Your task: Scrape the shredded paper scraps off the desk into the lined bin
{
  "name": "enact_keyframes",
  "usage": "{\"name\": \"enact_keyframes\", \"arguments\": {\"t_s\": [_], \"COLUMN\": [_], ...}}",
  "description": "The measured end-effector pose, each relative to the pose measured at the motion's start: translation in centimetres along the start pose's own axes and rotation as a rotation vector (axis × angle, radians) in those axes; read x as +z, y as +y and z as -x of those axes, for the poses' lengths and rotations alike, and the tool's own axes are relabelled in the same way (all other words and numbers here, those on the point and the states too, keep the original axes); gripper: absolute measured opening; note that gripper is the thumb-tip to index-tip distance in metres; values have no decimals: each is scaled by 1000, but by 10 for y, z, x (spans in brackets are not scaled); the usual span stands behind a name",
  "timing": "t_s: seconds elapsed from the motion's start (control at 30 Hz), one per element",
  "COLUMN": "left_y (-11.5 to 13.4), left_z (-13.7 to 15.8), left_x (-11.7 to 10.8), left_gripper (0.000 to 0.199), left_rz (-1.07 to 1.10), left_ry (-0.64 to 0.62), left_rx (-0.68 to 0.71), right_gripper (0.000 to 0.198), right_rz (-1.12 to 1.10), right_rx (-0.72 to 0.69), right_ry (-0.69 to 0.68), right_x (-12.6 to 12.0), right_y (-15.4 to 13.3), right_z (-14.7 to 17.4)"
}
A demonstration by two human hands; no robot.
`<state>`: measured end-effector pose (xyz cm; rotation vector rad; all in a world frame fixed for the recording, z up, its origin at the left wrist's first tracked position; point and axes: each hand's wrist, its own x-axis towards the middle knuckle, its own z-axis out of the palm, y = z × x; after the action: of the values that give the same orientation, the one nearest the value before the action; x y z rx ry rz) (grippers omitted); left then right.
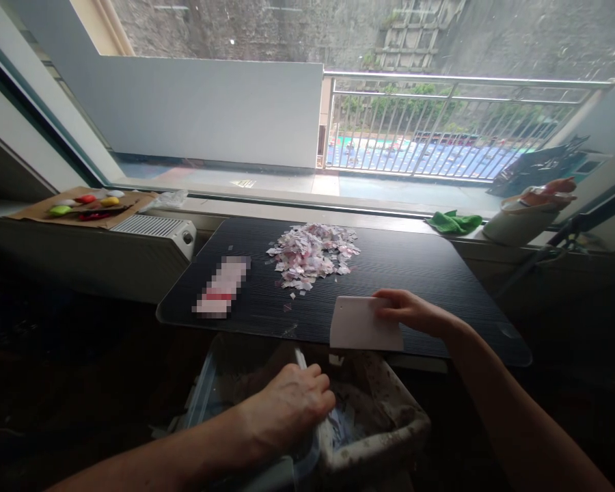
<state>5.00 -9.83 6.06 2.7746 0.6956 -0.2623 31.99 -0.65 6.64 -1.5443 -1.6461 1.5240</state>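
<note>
My right hand (407, 309) pinches the upper right part of a flat white scraper (356, 324), which is at the front edge of the black tabletop (266, 311). Behind it on the table lies a loose heap of small torn paper scraps (310, 253), white and pinkish. My left hand (297, 396) is closed over the rim where a clear plastic box (212, 389) meets a cloth-lined bin (374, 444), below the table edge. Its fingertips are partly hidden. Some pale scraps show inside the bin.
A blurred pinkish card (223, 287) lies on the table's left. On the windowsill are a brown board (35, 212) with colourful pieces, a green cloth (454, 222) and a white container (520, 222). A white radiator (156, 232) stands left of the table.
</note>
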Motion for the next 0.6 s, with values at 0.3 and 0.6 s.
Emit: {"name": "enact_keyframes", "arguments": {"t_s": [0.3, 0.6], "left_y": [4, 27], "left_z": [-7, -25], "left_x": [7, 25], "left_gripper": [4, 7], "left_rz": [-27, -77], "left_ry": [15, 63], "left_rx": [30, 98], "right_gripper": [35, 39], "right_rz": [-9, 168], "right_rx": [-53, -182], "right_ry": [108, 502], "right_x": [1, 35], "right_y": [-6, -24], "right_z": [0, -35]}}
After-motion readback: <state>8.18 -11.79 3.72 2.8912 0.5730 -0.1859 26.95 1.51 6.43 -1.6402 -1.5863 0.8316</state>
